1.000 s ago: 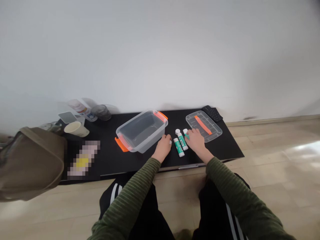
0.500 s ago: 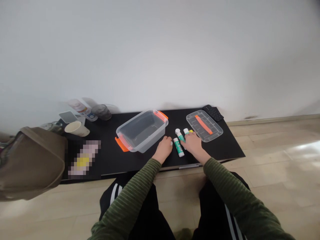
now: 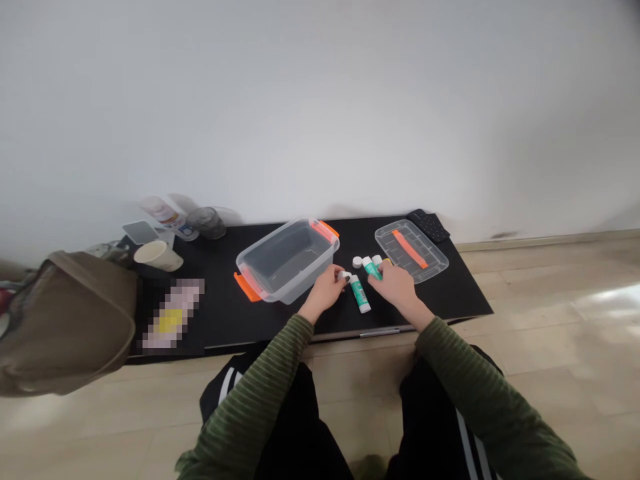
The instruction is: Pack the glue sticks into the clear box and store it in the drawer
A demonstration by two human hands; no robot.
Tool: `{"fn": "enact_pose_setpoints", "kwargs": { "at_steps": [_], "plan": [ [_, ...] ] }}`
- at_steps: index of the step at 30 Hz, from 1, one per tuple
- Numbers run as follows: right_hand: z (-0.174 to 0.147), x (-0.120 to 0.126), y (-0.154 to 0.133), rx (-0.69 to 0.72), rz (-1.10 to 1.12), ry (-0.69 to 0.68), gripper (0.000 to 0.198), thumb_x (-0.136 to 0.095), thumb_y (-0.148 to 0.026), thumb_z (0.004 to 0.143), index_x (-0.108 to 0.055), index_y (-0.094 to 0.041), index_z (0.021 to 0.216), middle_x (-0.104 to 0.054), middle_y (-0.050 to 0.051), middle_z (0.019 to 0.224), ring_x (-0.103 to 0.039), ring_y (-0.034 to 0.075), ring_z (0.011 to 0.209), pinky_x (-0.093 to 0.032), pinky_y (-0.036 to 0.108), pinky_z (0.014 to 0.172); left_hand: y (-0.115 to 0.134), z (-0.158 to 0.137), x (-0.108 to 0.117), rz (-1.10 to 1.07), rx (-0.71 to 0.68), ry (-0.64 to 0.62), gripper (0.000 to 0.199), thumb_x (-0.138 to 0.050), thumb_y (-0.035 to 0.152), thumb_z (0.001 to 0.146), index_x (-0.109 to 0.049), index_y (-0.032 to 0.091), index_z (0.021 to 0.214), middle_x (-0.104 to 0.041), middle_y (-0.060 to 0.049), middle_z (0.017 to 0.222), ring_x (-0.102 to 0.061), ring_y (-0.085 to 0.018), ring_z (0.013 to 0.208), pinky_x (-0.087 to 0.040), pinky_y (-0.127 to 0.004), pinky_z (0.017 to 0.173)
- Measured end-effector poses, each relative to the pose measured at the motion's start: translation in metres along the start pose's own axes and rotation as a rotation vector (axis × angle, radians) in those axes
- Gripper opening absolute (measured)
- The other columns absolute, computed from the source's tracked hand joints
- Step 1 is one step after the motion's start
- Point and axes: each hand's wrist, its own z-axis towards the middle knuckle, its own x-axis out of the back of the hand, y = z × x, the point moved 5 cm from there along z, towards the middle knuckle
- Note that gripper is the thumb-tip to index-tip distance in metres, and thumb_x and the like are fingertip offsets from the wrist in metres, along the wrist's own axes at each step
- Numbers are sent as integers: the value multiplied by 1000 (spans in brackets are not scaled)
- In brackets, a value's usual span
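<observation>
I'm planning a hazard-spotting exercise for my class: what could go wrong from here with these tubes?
The lower tube, loose by the left hand, could be nudged and roll off the table's near edge. The upper tube, apparently in the right hand, might slip from its grip.

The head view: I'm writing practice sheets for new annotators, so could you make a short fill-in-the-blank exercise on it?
1. The hand nearer the clear box is the person's ____ hand.
2. The tube nearest the front edge of the table is white and ____.
3. The handle on the clear lid is ____.
4. In the picture, that lid lies to the ____ of the box.

Missing words: left; green; orange; right.
</observation>
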Motion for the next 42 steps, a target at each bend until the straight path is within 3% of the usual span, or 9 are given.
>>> {"fn": "enact_pose_setpoints", "kwargs": {
  "at_steps": [4, 8, 13, 19, 27, 33, 38, 42],
  "plan": [
    [-12, 9, -5, 68, 178, 53, 26, -60, -41, 85, -59, -21, 102, -70, 5, 86, -67, 23, 82, -42, 29, 70, 1, 0, -9, -523, 102, -30, 22, -69, 30, 85, -58, 15, 97, -67, -8, 94, -70, -17, 84, -55, -38, 85],
    [-27, 12, -16, 224, 379, 91, 19, -61, -35, 84, -58, -22, 96, -70, 2, 84, -66, 18, 76, -44, 28, 71, 11, -4, -13, -779, 145, -66, 21, -68, 33, 87, -60, 14, 92, -71, -9, 91, -70, -17, 83, -55, -37, 89],
    [-35, 10, -18, 274, 471, 47, 18, -63, -33, 82, -59, -22, 97, -70, 2, 86, -66, 19, 80, -46, 29, 75, 19, -8, -10, -829, 140, -60, 19, -70, 31, 84, -63, 13, 86, -69, -5, 84, -68, -14, 76, -55, -35, 86],
    [-33, 11, -14, 363, 484, 34, 28, -64, -30, 85, -61, -23, 111, -71, 4, 104, -66, 20, 95, -46, 30, 82, 25, -11, -5, -802, 74, -63, 30, -77, 33, 78, -70, 14, 100, -70, -5, 92, -66, -13, 84, -53, -33, 91],
    [-32, 10, -13, 440, 461, 57, 32, -59, -26, 89, -61, -21, 120, -70, 7, 115, -64, 21, 101, -46, 32, 87, 25, -11, -11, -792, 50, -86, 38, -84, 34, 70, -75, 14, 100, -71, -6, 94, -65, -14, 85, -53, -32, 88],
    [-31, 2, -8, 335, 623, -8, 29, -64, -28, 85, -66, -22, 113, -74, 4, 100, -67, 20, 88, -49, 32, 80, 24, -11, -11, -749, 14, -105, 39, -84, 36, 70, -76, 15, 101, -72, -7, 100, -65, -15, 88, -51, -31, 85],
    [-30, -19, -9, 141, 1076, -303, 26, -68, -33, 81, -66, -19, 103, -71, 0, 76, -64, 15, 63, -52, 28, 62, 25, -14, -10, -720, 24, -148, 37, -82, 36, 73, -76, 15, 102, -72, -9, 103, -64, -16, 91, -50, -31, 88],
    [-33, -26, -12, -24, 1297, -478, 26, -74, -35, 79, -66, -17, 96, -71, 2, 74, -65, 13, 59, -54, 26, 59, 25, -14, -9, -706, 29, -172, 37, -82, 37, 73, -76, 13, 102, -72, -9, 102, -64, -16, 89, -51, -32, 89]
  ]
}}
